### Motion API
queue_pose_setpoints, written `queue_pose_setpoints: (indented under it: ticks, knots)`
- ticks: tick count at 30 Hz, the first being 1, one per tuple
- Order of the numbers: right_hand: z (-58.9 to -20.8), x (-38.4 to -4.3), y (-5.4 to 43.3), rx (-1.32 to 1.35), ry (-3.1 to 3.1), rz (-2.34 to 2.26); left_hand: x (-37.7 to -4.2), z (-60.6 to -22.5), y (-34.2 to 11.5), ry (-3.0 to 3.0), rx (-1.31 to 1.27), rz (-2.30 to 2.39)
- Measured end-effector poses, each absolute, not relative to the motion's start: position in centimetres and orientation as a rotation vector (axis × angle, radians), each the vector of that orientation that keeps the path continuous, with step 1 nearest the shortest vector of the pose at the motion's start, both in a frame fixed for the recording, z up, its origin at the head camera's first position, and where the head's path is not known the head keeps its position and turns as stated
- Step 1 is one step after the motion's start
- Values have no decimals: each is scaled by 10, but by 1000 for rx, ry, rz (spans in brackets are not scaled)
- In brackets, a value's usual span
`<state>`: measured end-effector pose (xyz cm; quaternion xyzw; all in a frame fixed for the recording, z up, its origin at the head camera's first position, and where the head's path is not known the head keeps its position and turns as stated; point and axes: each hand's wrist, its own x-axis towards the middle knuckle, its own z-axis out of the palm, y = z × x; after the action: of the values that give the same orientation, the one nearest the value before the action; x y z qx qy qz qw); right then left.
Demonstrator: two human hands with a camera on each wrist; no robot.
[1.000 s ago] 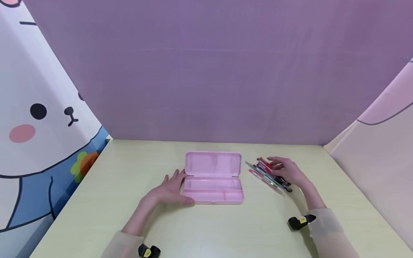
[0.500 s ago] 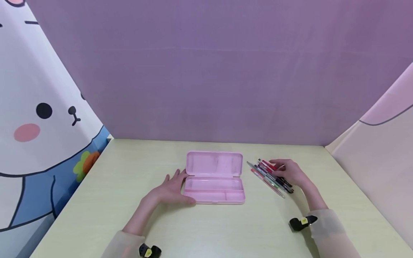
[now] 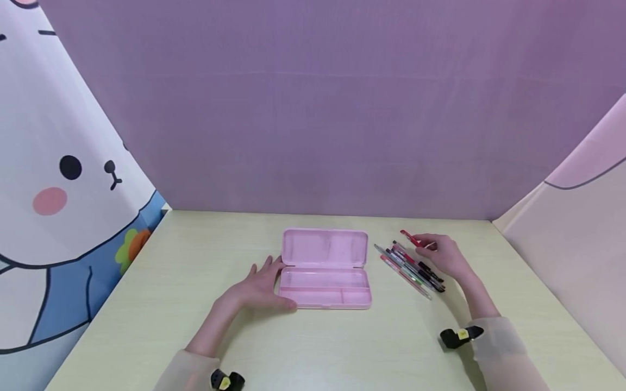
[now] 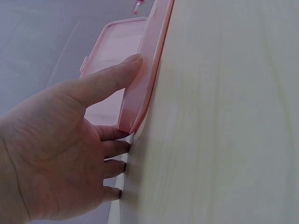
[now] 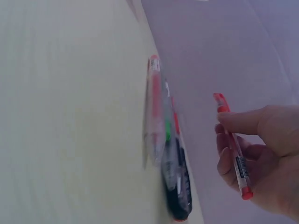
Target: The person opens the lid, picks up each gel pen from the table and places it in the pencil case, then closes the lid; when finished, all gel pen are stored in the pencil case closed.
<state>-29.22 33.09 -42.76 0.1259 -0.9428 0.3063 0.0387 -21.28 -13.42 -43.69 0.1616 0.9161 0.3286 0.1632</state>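
An opened pink pencil case (image 3: 325, 278) lies on the table, its lid folded back. My left hand (image 3: 259, 288) rests at its left end with fingers spread. In the left wrist view the thumb (image 4: 112, 79) lies along the case's front wall and the other fingers touch around the corner. My right hand (image 3: 442, 255) pinches a red-capped pen (image 3: 409, 237), raised over the pen pile. The right wrist view shows this clear-barrelled pen (image 5: 236, 156) between thumb and fingers. Beneath lie several pens (image 3: 411, 271) with pink, red, black and green parts, bunched together slantwise.
The pale wooden table (image 3: 332, 347) meets a purple backdrop (image 3: 332, 108) at its far edge. A cartoon-printed cloth (image 3: 83, 228) hangs on the left, and a pale panel (image 3: 577, 233) stands on the right.
My right hand has lifted the red pen off the pile, moving slightly up and away from the other pens. The left hand and pencil case have stayed in place.
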Motion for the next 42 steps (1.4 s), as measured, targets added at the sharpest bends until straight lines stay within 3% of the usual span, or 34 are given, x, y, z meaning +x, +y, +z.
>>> queue_pose_setpoints:
  ticks: [13,20,28,42]
  knots:
    - [-385,-274,280,334,-2486,1119,-212,-430,-133,2611,467,947]
    - [-376,-264,236,480,-2430,1191,-214,-433,-132,2615,469,937]
    - [-380,-255,185,671,-2519,1330,-215,-434,-131,2624,475,919]
    - [-403,-247,142,1018,-2687,1003,-211,-432,-128,2625,449,901]
